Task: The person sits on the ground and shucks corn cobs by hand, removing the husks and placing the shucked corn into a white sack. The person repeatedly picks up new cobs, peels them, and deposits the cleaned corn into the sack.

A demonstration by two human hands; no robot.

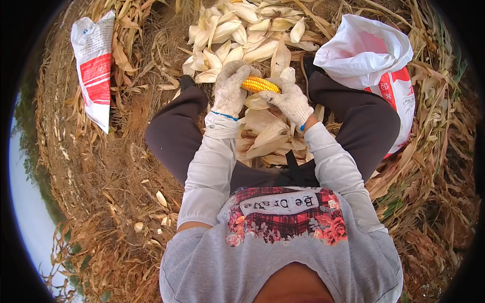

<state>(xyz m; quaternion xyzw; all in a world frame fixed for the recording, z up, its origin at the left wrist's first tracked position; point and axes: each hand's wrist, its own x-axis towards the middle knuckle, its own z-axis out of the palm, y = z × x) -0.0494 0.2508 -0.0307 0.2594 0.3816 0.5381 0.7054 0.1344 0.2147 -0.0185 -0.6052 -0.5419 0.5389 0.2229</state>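
Note:
A yellow corn cob [260, 84] with bare kernels lies crosswise between my two gloved hands. My left hand [230, 85], in a soiled white knit glove, grips its left end. Around the right end closes my right hand [291, 96], gloved the same way. Pale husk leaves [256, 102] hang just under the cob by my right fingers; whether they are still joined to it cannot be told. Loose dry husks [265, 138] cover the ground between my legs. Beyond my hands spreads a heap of pale corn husks [242, 34]; any ears inside them are hidden.
An upright white-and-red woven sack [363, 57] gapes at the top beside my right leg. A flat printed sack [94, 72] lies on the soil at far left. Dry corn stalks [435, 159] pile up along the right side. Husk scraps [161, 198] dot the ground at left.

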